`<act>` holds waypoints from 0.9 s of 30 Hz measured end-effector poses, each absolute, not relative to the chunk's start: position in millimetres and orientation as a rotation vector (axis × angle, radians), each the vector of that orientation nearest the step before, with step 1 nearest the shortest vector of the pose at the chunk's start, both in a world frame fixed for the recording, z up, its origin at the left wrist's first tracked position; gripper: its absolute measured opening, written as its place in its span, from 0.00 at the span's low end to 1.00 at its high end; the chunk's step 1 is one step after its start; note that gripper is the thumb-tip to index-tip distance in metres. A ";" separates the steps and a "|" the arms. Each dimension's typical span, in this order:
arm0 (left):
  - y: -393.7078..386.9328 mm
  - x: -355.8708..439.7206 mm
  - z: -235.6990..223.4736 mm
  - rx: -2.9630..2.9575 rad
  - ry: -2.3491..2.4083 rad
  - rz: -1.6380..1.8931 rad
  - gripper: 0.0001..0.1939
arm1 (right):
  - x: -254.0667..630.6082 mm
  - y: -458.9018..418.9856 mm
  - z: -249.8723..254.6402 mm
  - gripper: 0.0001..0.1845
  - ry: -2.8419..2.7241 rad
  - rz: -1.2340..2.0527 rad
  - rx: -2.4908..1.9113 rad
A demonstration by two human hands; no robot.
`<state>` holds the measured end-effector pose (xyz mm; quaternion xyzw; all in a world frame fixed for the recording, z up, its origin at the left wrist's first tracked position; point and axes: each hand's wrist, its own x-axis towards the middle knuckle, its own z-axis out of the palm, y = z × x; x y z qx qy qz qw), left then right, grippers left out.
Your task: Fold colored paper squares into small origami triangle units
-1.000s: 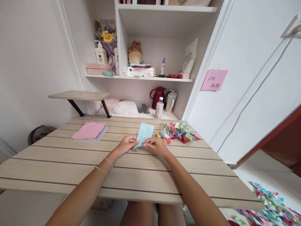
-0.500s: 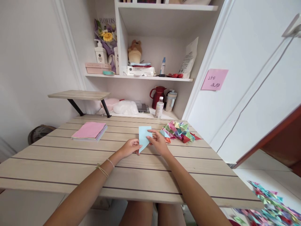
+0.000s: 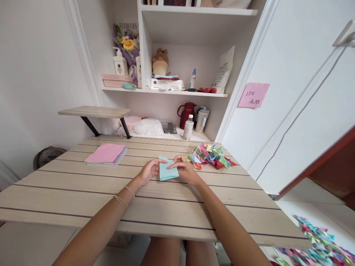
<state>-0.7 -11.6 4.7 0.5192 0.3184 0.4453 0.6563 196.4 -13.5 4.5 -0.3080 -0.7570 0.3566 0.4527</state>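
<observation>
A light-blue sheet of origami paper point(image 3: 168, 173), folded into a small piece with layers parting at its near edge, is held between both hands over the middle of the desk. My left hand point(image 3: 150, 170) grips its left side, fingers closed on the edge. On the right side, my right hand point(image 3: 186, 170) pinches it, with one finger lying across the top face. Just beyond the right hand lies a heap of folded paper pieces point(image 3: 212, 155) in many colours. Left of the hands rests a stack of square paper point(image 3: 107, 153), pink on top.
The slatted wooden desk point(image 3: 155, 207) carries a small raised shelf point(image 3: 94, 111) at its back left. Behind stand a plastic bottle point(image 3: 188, 128), a red jug point(image 3: 186, 115) and a tumbler point(image 3: 202, 120). More folded paper pieces point(image 3: 321, 240) are heaped at the lower right.
The blue paper has turned and now appears shorter, with its layered edge facing me. My left hand has shifted up along its side, and a right finger has moved across its face.
</observation>
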 end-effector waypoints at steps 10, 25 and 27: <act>-14.7 -1.3 5.3 1.369 0.825 0.944 0.21 | 201.5 -18.2 10.1 0.16 -2.059 1.212 -0.680; -20.9 8.4 4.9 1.310 0.715 1.044 0.49 | 182.6 -10.6 -14.2 0.17 -1.559 0.919 -1.017; -20.6 8.9 3.7 1.305 0.734 1.076 0.52 | 183.3 -9.8 -13.9 0.16 -1.565 0.863 -1.046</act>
